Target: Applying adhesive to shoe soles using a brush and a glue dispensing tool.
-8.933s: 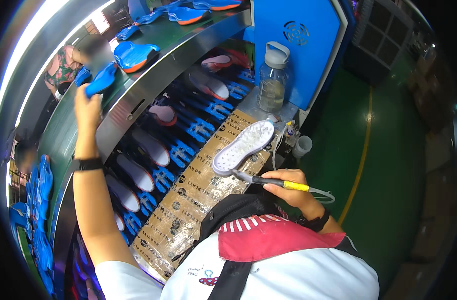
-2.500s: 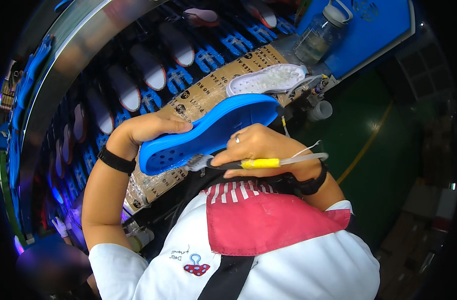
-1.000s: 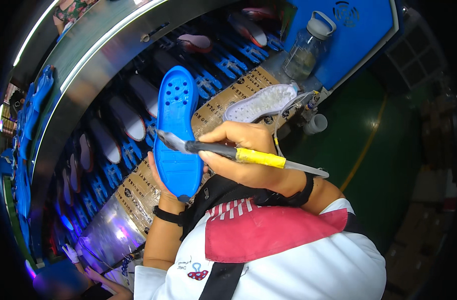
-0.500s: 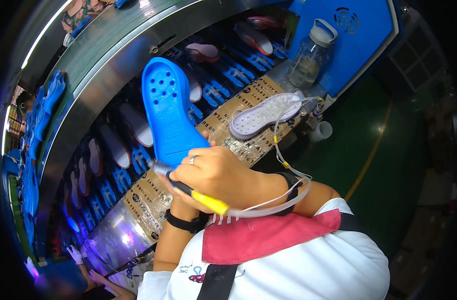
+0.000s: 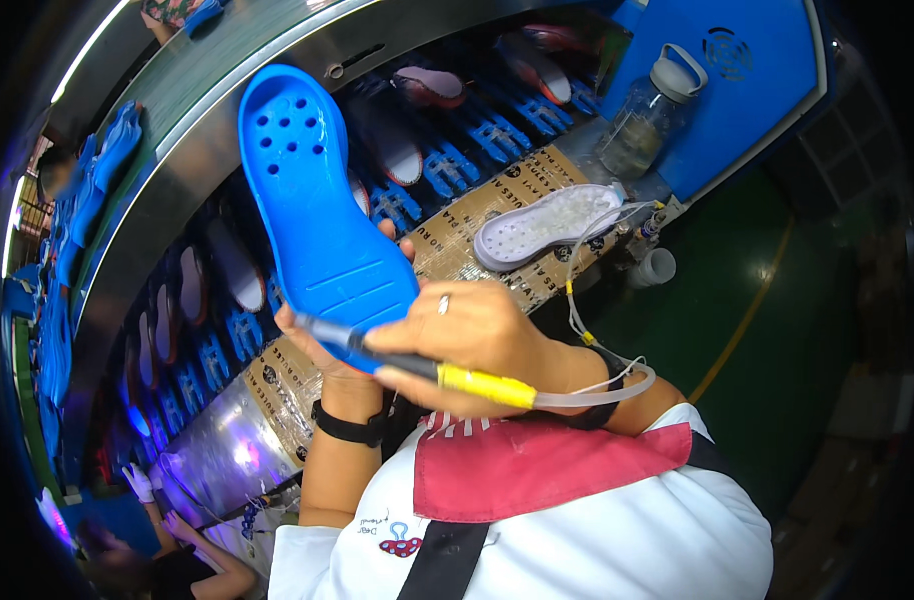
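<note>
A bright blue shoe sole point(image 5: 322, 225) with small round holes near its far end is held up in front of me. My left hand point(image 5: 339, 362) grips its near end from beneath, with the thumb on the left edge and fingertips at the right edge. Closed around a tube-fed glue brush point(image 5: 487, 386) with a black and yellow handle is my right hand point(image 5: 477, 330). The blurred brush tip lies across the sole's near end, close to my left thumb. Whether it touches the surface I cannot tell. A clear hose runs from the handle past my right wrist.
Right of the sole, a white sole point(image 5: 547, 228) holding whitish lumps rests on a cardboard-covered ledge point(image 5: 457, 250). A clear bottle point(image 5: 637, 125) and a white cup point(image 5: 655, 267) stand farther right. Behind are a rack of shoe uppers point(image 5: 232, 265) and a green conveyor point(image 5: 227, 65). Another person works lower left.
The blue sole has moved up and left and now shows more of its near end. My right hand and the brush handle have shifted right.
</note>
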Demonstrator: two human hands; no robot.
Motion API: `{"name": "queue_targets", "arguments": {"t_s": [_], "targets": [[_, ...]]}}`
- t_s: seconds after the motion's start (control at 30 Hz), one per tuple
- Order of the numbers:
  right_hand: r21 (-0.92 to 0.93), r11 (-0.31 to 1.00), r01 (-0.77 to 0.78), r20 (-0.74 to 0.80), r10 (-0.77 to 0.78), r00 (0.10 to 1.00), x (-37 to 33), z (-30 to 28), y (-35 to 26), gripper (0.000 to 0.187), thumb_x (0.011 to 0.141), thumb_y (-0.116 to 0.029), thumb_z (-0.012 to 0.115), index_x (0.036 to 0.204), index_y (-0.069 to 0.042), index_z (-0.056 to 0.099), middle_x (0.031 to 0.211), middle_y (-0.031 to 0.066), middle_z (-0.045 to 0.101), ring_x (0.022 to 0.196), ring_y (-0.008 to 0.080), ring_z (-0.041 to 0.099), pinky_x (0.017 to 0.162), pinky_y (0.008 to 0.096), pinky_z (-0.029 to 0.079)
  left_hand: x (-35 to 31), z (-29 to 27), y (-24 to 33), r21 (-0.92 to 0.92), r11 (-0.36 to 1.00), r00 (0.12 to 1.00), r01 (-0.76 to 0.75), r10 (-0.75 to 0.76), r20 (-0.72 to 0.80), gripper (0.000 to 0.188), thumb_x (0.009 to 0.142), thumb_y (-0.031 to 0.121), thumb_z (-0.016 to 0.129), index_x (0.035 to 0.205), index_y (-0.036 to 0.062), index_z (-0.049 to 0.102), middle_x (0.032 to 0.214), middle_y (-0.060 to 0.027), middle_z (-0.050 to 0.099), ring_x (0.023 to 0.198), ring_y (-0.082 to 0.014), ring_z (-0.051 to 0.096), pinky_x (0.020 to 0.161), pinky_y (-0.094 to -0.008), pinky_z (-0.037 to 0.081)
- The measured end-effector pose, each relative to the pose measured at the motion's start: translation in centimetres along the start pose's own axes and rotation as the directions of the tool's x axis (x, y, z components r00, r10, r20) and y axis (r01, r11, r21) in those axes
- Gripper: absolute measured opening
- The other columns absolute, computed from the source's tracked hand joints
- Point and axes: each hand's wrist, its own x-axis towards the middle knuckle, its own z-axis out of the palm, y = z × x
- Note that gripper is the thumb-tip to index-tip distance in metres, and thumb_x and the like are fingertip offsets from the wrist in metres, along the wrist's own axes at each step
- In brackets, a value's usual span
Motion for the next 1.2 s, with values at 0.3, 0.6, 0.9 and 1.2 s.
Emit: {"name": "queue_targets", "arguments": {"t_s": [0.3,0.6,0.9,1.2], "targets": [[0.192,0.981,-0.009,0.141,-0.018,0.990,-0.7,-1.3,0.8,0.029,0.069,-0.009,0.078,0.096,-0.002,0.068,0.068,0.0095,0.062,0.056,0.0233,0.057,0.051,0.0318,0.045,0.5,1.2,2.8,0.102,0.987,0.990,-0.127,0.132,-0.042,0.095,0.071,0.053,0.068,0.144,0.0076,0.026,0.141,-0.0239,0.034,0.125,-0.0435,0.039,0.095,-0.0595,0.042],[0.356,0.925,-0.132,0.323,0.011,0.946,-1.4,-1.2,0.7,0.028,0.075,-0.020,0.075,0.099,-0.006,0.068,0.074,0.0102,0.065,0.066,0.0260,0.062,0.061,0.0328,0.048,0.8,2.1,3.1,0.205,0.966,0.985,-0.156,0.169,-0.043,0.094,0.071,0.056,0.065,0.144,0.0094,0.028,0.139,-0.0253,0.037,0.121,-0.0450,0.044,0.091,-0.0571,0.046],[0.303,0.942,-0.142,0.398,0.010,0.917,-2.2,-2.0,2.0,0.028,0.079,-0.022,0.072,0.102,-0.007,0.068,0.069,0.0088,0.061,0.062,0.0259,0.058,0.063,0.0338,0.046,0.5,2.0,5.1,0.265,0.963,0.997,-0.048,0.032,0.064,0.098,0.069,0.053,0.071,0.145,0.0103,0.025,0.143,-0.0281,0.026,0.126,-0.0467,0.038,0.095,-0.0601,0.042],[0.061,0.997,-0.055,0.560,0.011,0.828,-2.5,-2.6,2.6,0.022,0.080,-0.028,0.068,0.096,-0.013,0.068,0.069,0.0079,0.062,0.067,0.0271,0.062,0.061,0.0373,0.049,0.4,1.5,5.5,0.436,0.886,0.960,0.159,-0.036,-0.277,0.095,0.070,0.056,0.061,0.139,-0.0007,0.031,0.126,-0.0344,0.044,0.107,-0.0451,0.055,0.082,-0.0515,0.053]]}}
